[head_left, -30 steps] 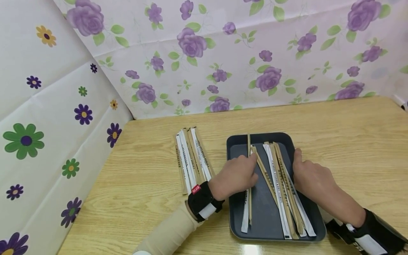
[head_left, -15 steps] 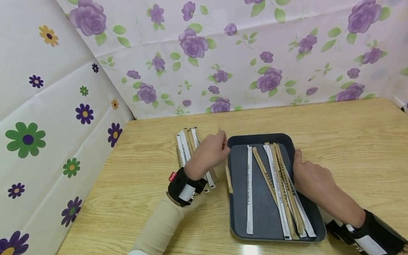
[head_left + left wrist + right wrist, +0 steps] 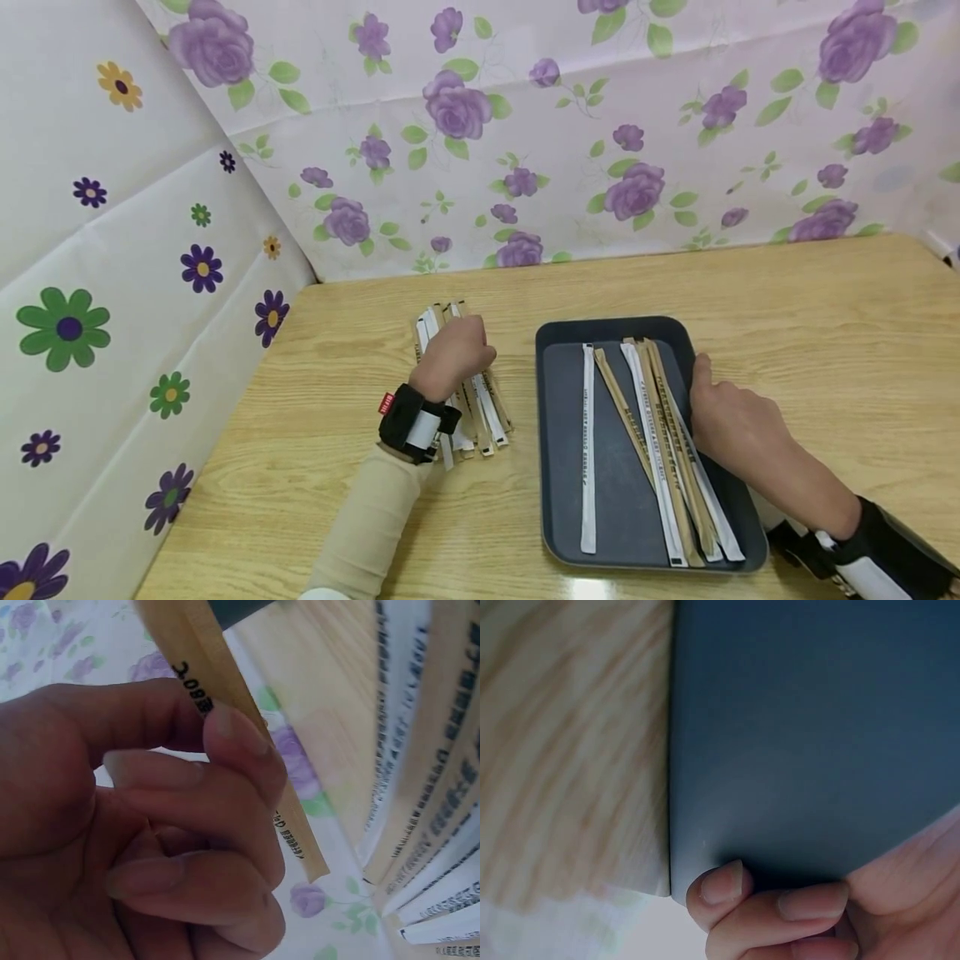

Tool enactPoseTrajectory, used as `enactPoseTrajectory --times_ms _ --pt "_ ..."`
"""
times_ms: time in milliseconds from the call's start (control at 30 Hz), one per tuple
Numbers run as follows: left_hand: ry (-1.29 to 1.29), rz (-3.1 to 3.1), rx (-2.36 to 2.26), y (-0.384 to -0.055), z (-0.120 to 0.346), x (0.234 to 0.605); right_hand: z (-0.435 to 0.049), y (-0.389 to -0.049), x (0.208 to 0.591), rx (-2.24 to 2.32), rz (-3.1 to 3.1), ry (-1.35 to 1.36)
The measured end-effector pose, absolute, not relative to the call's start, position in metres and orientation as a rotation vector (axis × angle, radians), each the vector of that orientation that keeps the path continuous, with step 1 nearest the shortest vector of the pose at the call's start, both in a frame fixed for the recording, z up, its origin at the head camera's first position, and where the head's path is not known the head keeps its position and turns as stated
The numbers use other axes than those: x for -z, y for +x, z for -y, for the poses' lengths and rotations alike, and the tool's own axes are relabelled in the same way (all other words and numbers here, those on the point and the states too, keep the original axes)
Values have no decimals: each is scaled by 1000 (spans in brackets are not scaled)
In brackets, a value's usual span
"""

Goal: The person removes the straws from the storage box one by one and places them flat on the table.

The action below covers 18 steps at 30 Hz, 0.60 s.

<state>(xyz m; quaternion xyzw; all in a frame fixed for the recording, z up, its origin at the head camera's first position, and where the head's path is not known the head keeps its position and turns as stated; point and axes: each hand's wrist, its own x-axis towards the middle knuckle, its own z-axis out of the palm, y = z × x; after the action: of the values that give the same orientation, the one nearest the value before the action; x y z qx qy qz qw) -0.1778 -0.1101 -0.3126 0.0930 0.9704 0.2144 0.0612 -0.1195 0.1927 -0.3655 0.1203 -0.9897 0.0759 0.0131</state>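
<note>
Wrapped straws [image 3: 487, 410] lie bunched just left of the frame's centre, where fingers of the left hand [image 3: 453, 357] pinch a brown straw [image 3: 216, 667] whose tip could snag and scatter them, the right hand's [image 3: 738, 421] fingers gripping the tray [image 3: 615, 508]

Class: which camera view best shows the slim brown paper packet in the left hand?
The left wrist view: the slim brown paper packet is close up, its black print visible, though the left hand covers part. I cannot make it out in the head view; the right wrist view shows none.
</note>
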Motion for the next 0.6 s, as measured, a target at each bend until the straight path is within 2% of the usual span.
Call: enactPoseTrajectory --times_ms 600 --pt "130 -2908 -466 -182 109 317 -193 -120 365 -238 3073 389"
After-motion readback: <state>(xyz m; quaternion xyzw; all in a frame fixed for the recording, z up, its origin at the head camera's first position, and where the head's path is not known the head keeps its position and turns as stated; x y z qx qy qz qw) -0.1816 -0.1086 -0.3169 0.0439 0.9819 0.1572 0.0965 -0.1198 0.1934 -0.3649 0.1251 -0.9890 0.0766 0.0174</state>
